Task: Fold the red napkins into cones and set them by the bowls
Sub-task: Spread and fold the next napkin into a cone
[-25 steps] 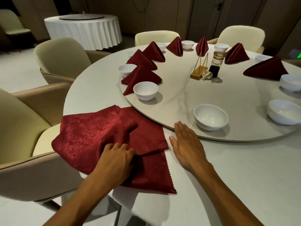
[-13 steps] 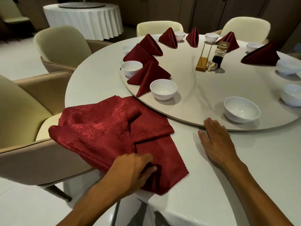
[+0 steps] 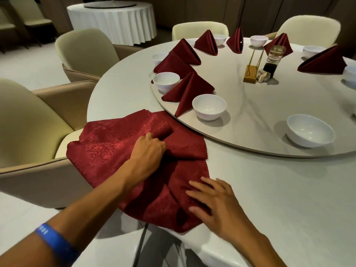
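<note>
A pile of flat red napkins (image 3: 113,143) lies at the near left edge of the round table (image 3: 279,189), partly hanging over it. My left hand (image 3: 148,149) grips a raised fold of the top napkin near its far side. My right hand (image 3: 213,201) lies flat, fingers spread, on the pile's near corner. Several folded red cones, the nearest cone (image 3: 187,92), stand beside white bowls on the turntable (image 3: 269,105). Two bowls (image 3: 209,106) (image 3: 310,132) sit closest to me.
A gold stand (image 3: 250,74) and a dark sauce bottle (image 3: 272,60) stand mid-turntable. Cream chairs (image 3: 25,120) (image 3: 86,51) ring the table on the left and far side. Another table with a white cloth (image 3: 113,20) stands behind.
My left hand moved from the pile's near edge up to a fold farther in. My right hand came off the bare table onto the napkins' near corner. The view shifted.
</note>
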The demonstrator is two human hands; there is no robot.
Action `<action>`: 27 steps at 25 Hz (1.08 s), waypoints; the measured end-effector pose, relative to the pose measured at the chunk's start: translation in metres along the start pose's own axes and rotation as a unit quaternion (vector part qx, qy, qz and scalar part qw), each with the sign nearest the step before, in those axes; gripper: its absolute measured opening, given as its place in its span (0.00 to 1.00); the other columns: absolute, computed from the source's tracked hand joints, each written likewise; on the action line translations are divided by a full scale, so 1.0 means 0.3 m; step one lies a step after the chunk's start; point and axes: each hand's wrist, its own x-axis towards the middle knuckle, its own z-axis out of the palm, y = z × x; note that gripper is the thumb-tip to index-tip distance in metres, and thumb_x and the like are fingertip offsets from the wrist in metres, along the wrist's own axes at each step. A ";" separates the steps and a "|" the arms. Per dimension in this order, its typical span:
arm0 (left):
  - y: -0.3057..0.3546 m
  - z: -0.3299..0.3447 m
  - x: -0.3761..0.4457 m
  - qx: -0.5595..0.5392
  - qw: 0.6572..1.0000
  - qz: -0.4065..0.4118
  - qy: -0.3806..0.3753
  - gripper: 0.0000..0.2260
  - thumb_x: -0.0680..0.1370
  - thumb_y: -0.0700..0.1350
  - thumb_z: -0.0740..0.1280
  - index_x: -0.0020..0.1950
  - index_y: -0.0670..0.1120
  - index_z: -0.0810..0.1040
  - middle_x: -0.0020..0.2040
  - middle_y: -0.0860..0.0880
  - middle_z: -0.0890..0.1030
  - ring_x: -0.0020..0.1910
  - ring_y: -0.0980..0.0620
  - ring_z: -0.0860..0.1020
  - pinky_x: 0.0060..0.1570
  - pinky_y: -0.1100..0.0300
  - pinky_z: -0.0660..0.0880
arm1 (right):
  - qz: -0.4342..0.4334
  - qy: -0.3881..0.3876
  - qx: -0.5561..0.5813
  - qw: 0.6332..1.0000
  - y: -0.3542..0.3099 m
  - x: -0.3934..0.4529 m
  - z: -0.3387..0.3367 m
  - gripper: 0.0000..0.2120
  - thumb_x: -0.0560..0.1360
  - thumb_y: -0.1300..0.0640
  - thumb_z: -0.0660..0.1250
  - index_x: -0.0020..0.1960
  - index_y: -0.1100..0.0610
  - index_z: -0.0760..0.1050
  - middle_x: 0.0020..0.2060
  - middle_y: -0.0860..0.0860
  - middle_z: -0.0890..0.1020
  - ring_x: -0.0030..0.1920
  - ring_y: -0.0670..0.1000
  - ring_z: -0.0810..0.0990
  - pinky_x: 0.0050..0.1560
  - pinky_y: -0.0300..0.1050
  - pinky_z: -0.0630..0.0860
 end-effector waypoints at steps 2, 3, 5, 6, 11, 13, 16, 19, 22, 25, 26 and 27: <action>-0.041 -0.004 0.044 0.015 1.000 -0.019 0.007 0.09 0.80 0.40 0.60 0.54 0.50 0.78 0.49 0.51 0.82 0.49 0.47 0.81 0.39 0.56 0.68 | -0.031 0.052 -0.022 0.998 0.012 -0.014 -0.020 0.09 0.75 0.51 0.71 0.55 0.44 0.82 0.59 0.37 0.80 0.63 0.45 0.74 0.65 0.42 0.65; -0.068 -0.007 0.065 0.022 0.999 -0.031 0.007 0.09 0.81 0.40 0.60 0.54 0.49 0.78 0.48 0.51 0.83 0.47 0.47 0.82 0.37 0.56 0.68 | -0.045 0.056 -0.048 0.996 0.022 -0.031 -0.051 0.08 0.71 0.57 0.74 0.49 0.47 0.83 0.52 0.40 0.83 0.54 0.47 0.79 0.57 0.40 0.69; -0.137 -0.017 0.107 0.015 0.997 -0.075 0.001 0.10 0.80 0.38 0.59 0.54 0.47 0.79 0.50 0.48 0.83 0.48 0.44 0.82 0.38 0.54 0.71 | -0.045 0.028 -0.107 0.993 0.063 -0.098 -0.130 0.12 0.63 0.62 0.77 0.40 0.49 0.79 0.39 0.42 0.81 0.41 0.49 0.79 0.45 0.41 0.67; -0.171 -0.022 0.123 0.005 0.995 -0.098 0.011 0.10 0.80 0.37 0.58 0.55 0.46 0.78 0.51 0.46 0.82 0.50 0.42 0.82 0.41 0.53 0.73 | -0.020 0.010 -0.134 0.991 0.096 -0.143 -0.174 0.14 0.60 0.61 0.78 0.37 0.47 0.76 0.35 0.41 0.78 0.37 0.49 0.78 0.41 0.42 0.67; -0.155 0.022 0.081 -0.112 0.985 -0.125 0.044 0.11 0.77 0.45 0.64 0.58 0.42 0.71 0.52 0.41 0.77 0.47 0.35 0.79 0.40 0.49 0.72 | 0.201 0.022 -0.279 0.939 0.209 -0.278 -0.316 0.08 0.72 0.55 0.66 0.47 0.42 0.75 0.47 0.40 0.81 0.52 0.47 0.79 0.60 0.52 0.70; -0.112 0.047 0.033 -0.116 0.987 -0.109 0.008 0.20 0.76 0.55 0.68 0.61 0.44 0.70 0.54 0.41 0.75 0.47 0.35 0.80 0.37 0.51 0.70 | 0.181 0.076 -0.120 0.973 0.181 -0.235 -0.269 0.17 0.79 0.48 0.62 0.67 0.41 0.72 0.68 0.42 0.72 0.67 0.48 0.72 0.67 0.53 0.68; -0.143 0.088 0.035 -0.133 0.986 -0.097 0.032 0.14 0.76 0.46 0.69 0.56 0.40 0.73 0.54 0.38 0.74 0.42 0.34 0.79 0.36 0.50 0.74 | 0.156 -0.040 -0.096 0.982 0.155 -0.168 -0.171 0.31 0.77 0.31 0.49 0.76 0.34 0.41 0.77 0.39 0.41 0.78 0.45 0.42 0.77 0.51 0.46; -0.274 0.112 0.112 -0.171 0.975 -0.141 0.014 0.11 0.77 0.36 0.65 0.58 0.36 0.71 0.57 0.34 0.71 0.47 0.32 0.77 0.44 0.41 0.74 | 0.162 -0.058 -0.157 0.972 0.170 -0.173 -0.131 0.31 0.72 0.27 0.36 0.73 0.31 0.32 0.75 0.38 0.33 0.76 0.45 0.32 0.75 0.48 0.33; -0.285 0.092 0.126 -0.169 0.971 -0.159 0.053 0.16 0.76 0.39 0.67 0.62 0.36 0.71 0.63 0.35 0.70 0.53 0.33 0.75 0.51 0.39 0.73 | 0.181 -0.043 -0.129 0.974 0.206 -0.232 -0.143 0.31 0.71 0.25 0.35 0.72 0.29 0.34 0.75 0.36 0.35 0.76 0.43 0.33 0.75 0.46 0.32; -0.079 0.079 -0.026 -0.183 0.968 -0.059 0.164 0.13 0.77 0.50 0.64 0.58 0.45 0.77 0.59 0.45 0.75 0.51 0.39 0.75 0.46 0.46 0.73 | 0.195 0.053 -0.042 0.979 0.231 -0.280 -0.164 0.34 0.74 0.32 0.60 0.76 0.37 0.53 0.75 0.38 0.58 0.77 0.45 0.55 0.76 0.53 0.55; -0.004 0.086 -0.097 -0.210 0.964 -0.022 0.160 0.15 0.77 0.57 0.61 0.57 0.49 0.78 0.58 0.48 0.76 0.52 0.43 0.74 0.46 0.49 0.72 | 0.184 0.079 -0.036 0.979 0.232 -0.284 -0.171 0.33 0.74 0.37 0.66 0.75 0.39 0.58 0.72 0.38 0.65 0.73 0.45 0.62 0.73 0.51 0.61; 0.055 0.089 -0.159 -0.234 0.964 0.007 0.123 0.19 0.77 0.62 0.58 0.58 0.51 0.78 0.59 0.50 0.76 0.54 0.45 0.74 0.48 0.49 0.72 | 0.177 0.092 -0.037 0.979 0.230 -0.281 -0.185 0.32 0.74 0.41 0.69 0.75 0.41 0.62 0.67 0.38 0.70 0.69 0.45 0.68 0.69 0.46 0.63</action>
